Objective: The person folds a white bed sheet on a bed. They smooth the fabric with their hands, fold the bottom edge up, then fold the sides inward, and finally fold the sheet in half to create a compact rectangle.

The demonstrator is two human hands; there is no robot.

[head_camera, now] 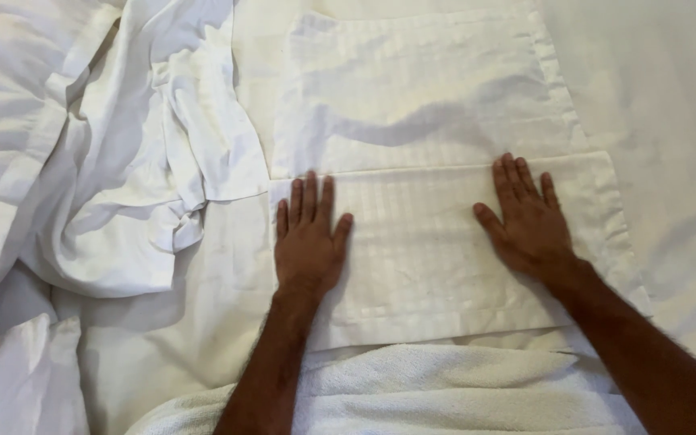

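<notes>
Both hands lay flat with fingers spread, gripping nothing: the left hand (308,238) pressed the left edge of the folded white pillowcase (428,242) and the right hand (529,217) its right part. The pillowcase filled the centre of the frame, its long axis running left to right directly under the palms, both equally near. Crumpled white sheets (122,161) lay at upper left, and a white towel (428,387) along the bottom edge.

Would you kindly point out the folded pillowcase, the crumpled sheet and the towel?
Folded pillowcase (420,242): head view, middle of the folded-over lower layer.
Crumpled sheet (147,161): head view, centre of the bunched folds.
Towel (445,387): head view, fluffy top surface.
</notes>
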